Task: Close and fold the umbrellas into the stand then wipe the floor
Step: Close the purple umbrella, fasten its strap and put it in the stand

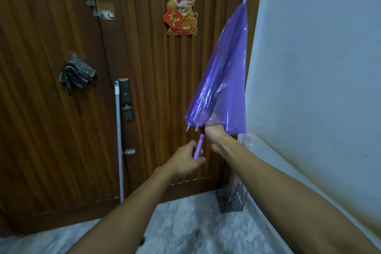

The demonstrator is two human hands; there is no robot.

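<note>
Purple umbrella held up by the door, nearly closed

Mop pole leans on the door; left hand pinches the handle, right hand grips just above it under the canopy, umbrella tilting up right, stand on the floor below.

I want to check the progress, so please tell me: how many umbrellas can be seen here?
2. A purple umbrella is held up in both hands before the door; a clear umbrella stands in the stand at the wall corner. More may hide there.
</note>
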